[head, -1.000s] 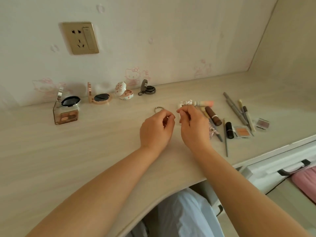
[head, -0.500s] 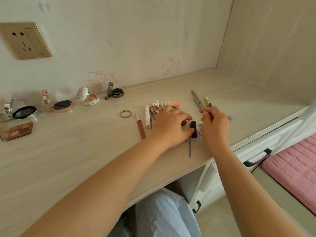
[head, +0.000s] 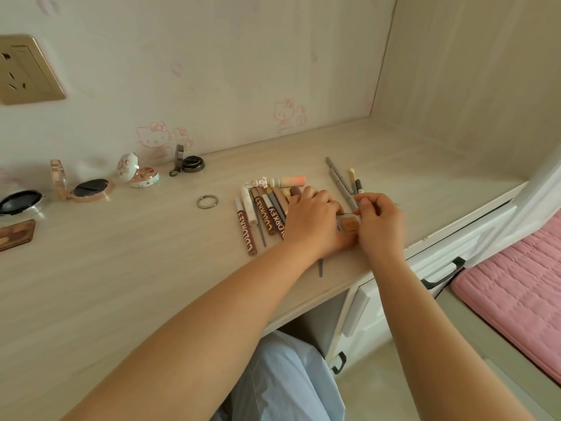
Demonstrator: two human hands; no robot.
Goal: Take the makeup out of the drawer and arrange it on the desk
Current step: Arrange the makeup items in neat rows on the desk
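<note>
Head view: both hands (head: 315, 221) on compact (head: 349, 223).

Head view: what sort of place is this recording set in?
Probably a bedroom or dorm desk nook. A pale wood desk stands against a wall with cartoon cat stickers, a pink quilted mattress sits alongside, and open compacts and lip gloss tubes lie out.

Both bare forearms reach from the lower frame to right of centre; the left hand (head: 314, 221) lies knuckles-up, fingers curled, beside the right hand (head: 379, 221), whose fingertips pinch together.
</note>
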